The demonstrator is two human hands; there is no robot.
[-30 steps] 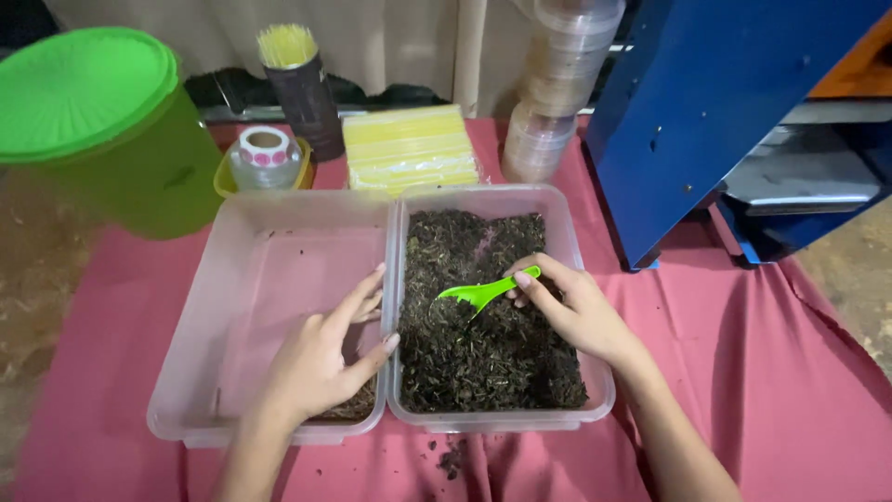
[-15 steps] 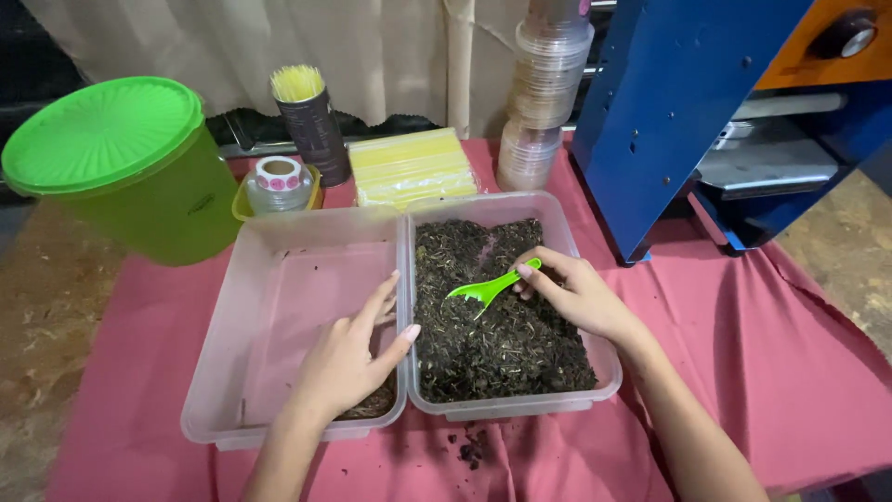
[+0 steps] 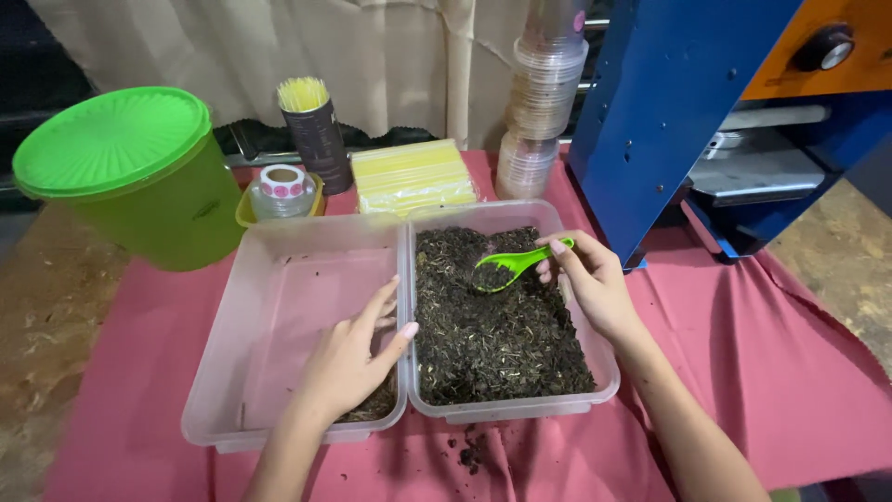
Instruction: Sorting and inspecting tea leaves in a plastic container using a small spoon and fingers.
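Over the right tub [image 3: 609,376] of dark dried leaves [image 3: 492,335], right hand [image 3: 595,284] pinches the green scoop [image 3: 511,268] at one o'clock; keep the bowl level. Left hand [image 3: 348,358], fingers spread, rests in the near-bare left tub [image 3: 223,325].

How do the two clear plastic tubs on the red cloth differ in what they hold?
The right tub is filled with dark dried leaves; the left tub is nearly bare, with a small pile by the left hand. The right hand holds a green scoop over the right tub. Both are clear, rectangular, side by side.
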